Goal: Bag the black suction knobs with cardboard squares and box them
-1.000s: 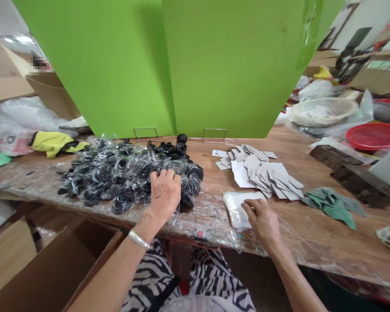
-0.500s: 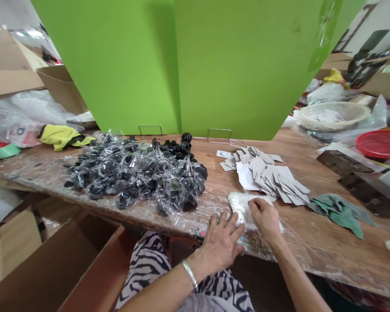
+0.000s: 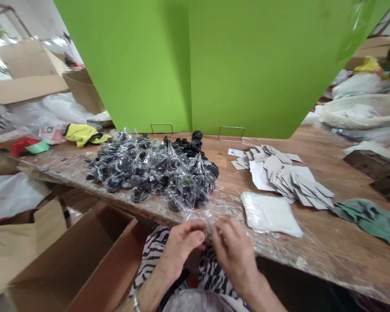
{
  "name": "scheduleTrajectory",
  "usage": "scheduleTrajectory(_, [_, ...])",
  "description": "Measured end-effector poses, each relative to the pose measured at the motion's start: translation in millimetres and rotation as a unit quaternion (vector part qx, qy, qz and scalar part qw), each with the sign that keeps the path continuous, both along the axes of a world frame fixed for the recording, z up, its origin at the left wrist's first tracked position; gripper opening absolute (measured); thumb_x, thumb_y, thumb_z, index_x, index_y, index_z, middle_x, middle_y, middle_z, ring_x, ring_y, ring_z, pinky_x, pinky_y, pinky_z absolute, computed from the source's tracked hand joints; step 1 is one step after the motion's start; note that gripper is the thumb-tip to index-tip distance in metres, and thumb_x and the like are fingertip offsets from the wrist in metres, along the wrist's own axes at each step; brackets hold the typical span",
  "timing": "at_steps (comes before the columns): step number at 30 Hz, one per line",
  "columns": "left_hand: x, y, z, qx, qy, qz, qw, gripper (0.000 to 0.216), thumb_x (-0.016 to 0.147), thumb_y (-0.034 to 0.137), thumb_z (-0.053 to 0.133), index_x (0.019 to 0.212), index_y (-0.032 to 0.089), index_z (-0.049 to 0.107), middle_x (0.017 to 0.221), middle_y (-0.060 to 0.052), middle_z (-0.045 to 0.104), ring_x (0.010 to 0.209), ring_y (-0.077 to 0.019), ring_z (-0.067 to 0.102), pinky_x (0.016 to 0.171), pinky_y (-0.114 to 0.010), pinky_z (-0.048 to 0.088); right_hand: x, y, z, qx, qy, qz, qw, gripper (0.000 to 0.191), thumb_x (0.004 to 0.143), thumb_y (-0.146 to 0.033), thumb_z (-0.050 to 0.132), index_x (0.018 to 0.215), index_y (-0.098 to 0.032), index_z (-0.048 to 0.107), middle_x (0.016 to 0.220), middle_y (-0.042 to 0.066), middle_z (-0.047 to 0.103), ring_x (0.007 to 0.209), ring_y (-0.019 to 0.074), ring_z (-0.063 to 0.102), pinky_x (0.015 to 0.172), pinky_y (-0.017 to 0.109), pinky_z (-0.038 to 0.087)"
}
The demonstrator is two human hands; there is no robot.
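Note:
At the table's front edge my left hand (image 3: 186, 245) is closed, thumb against fingers, on a thin clear plastic bag (image 3: 209, 221). My right hand (image 3: 234, 245), partly smeared by motion, meets it from the right with its fingers closed on the same bag. The bag is faint and mostly hidden by the fingers. A flat stack of clear plastic bags (image 3: 269, 213) lies to the right of my hands. Beyond them to the left is a heap of black round ribbed parts (image 3: 156, 167), many of them wrapped in clear plastic.
Grey card pieces (image 3: 289, 177) lie spread behind the bag stack, with a green cloth (image 3: 367, 216) to their right. A green board (image 3: 195, 69) stands along the back. Yellow-and-black cloth (image 3: 82, 134) lies at left. An open cardboard box (image 3: 74, 260) sits below the table's left edge.
My right hand has left the bag stack and come left to meet my left hand. A clear bag is now between them. The view has turned slightly left.

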State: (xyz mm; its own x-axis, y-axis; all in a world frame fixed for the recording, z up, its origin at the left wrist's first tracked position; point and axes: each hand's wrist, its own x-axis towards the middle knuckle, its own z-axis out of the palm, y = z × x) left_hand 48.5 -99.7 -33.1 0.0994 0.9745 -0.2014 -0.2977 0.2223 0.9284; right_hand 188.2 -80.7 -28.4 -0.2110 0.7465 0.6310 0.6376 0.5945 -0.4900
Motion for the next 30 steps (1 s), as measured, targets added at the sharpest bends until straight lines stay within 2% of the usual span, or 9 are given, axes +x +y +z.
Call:
scheduleTrajectory(3, [-0.3,4.7,5.6,-0.05,-0.142,0.053,0.987,0.031,0.06,0.022,0.071,0.089,0.013,0.063,0.076,-0.005,0.069,0.072,-0.0167,0.063,0.069,-0.025,0.048,-26.6,-16.5,-4.6,0.012,-0.014,0.09,0.996,0.02,0.086,-0.014,0.038,0.082,-0.016,0.057,0.073,0.006,0.059,0.064,0.0141,0.055,0.057,0.024,0.046])
scheduleTrajectory(6, [-4.5,9.6,7.1,-0.137,-0.175,0.09,0.971,0.02,0.063,0.019,0.069,0.08,0.01,0.062,0.066,-0.008,0.069,0.06,-0.018,0.064,0.058,-0.027,0.05,-16.7,-17.5,2.3,-0.057,0.075,0.165,0.982,0.018,0.085,-0.015,0.042,0.084,-0.018,0.059,0.08,0.005,0.062,0.076,0.0144,0.059,0.066,0.023,0.049])
scheduleTrajectory(9, [-10.1,11.0,6.9,-0.162,-0.174,0.084,0.968,0.022,0.063,0.019,0.067,0.082,0.009,0.061,0.067,-0.011,0.07,0.056,-0.0213,0.065,0.052,-0.031,0.051,12.3,-5.5,8.9,-0.209,0.181,0.085,0.957,0.014,0.08,-0.032,0.053,0.08,-0.02,0.061,0.078,0.003,0.063,0.069,0.015,0.058,0.059,0.024,0.048])
scheduleTrajectory(13, [-6.0,11.4,8.1,-0.171,-0.148,0.068,0.972,0.022,0.063,0.02,0.065,0.081,0.008,0.059,0.064,-0.011,0.068,0.052,-0.0208,0.064,0.048,-0.031,0.05,26.3,5.9,3.2,-0.469,0.275,0.072,0.836,0.043,0.067,-0.054,0.06,0.089,-0.017,0.061,0.068,0.002,0.06,0.054,0.0134,0.051,0.048,0.025,0.041])
scheduleTrajectory(16, [-3.9,10.2,7.5,-0.168,-0.084,0.069,0.98,0.028,0.063,0.024,0.063,0.086,0.008,0.058,0.07,-0.012,0.067,0.054,-0.0197,0.062,0.048,-0.031,0.049,19.9,6.1,-6.5,-0.517,0.327,0.068,0.788,0.037,0.066,-0.053,0.062,0.067,-0.016,0.058,0.049,-0.004,0.046,0.044,0.0076,0.036,0.042,0.021,0.029])
scheduleTrajectory(21, [-7.7,-2.5,5.7,0.045,0.235,0.274,0.931,0.032,0.062,0.026,0.066,0.091,0.016,0.059,0.083,-0.003,0.061,0.071,-0.0127,0.055,0.066,-0.025,0.045,15.3,6.5,-13.6,-0.482,0.355,0.019,0.801,0.036,0.062,-0.048,0.066,0.055,-0.017,0.048,0.047,-0.006,0.038,0.045,0.007,0.031,0.043,0.021,0.024])
scheduleTrajectory(23, [-1.3,-7.6,6.6,0.109,0.296,0.24,0.918,0.023,0.063,0.027,0.065,0.083,0.017,0.06,0.075,0.0,0.056,0.066,-0.0106,0.05,0.062,-0.022,0.042,10.4,5.0,-14.0,-0.466,0.337,0.024,0.818,0.036,0.062,-0.048,0.065,0.055,-0.018,0.047,0.049,-0.006,0.039,0.047,0.0078,0.033,0.045,0.021,0.027])
scheduleTrajectory(27, [19.1,-5.8,5.1,0.028,0.152,0.082,0.985,0.018,0.069,0.031,0.059,0.066,0.016,0.051,0.06,0.003,0.049,0.056,-0.0087,0.045,0.053,-0.019,0.038,-5.9,-5.0,-16.5,-0.415,0.283,0.024,0.864,0.032,0.062,-0.046,0.062,0.054,-0.019,0.048,0.05,-0.005,0.042,0.05,0.0097,0.037,0.046,0.022,0.031])
scheduleTrajectory(30, [21.7,0.3,-0.8,-0.016,0.151,0.064,0.986,0.02,0.071,0.029,0.054,0.058,0.017,0.043,0.05,0.005,0.042,0.048,-0.008,0.041,0.045,-0.019,0.033,-6.7,-9.5,-20.1,-0.48,0.29,0.051,0.826,0.032,0.059,-0.047,0.064,0.055,-0.019,0.047,0.046,-0.005,0.046,0.043,0.0096,0.039,0.041,0.022,0.031])
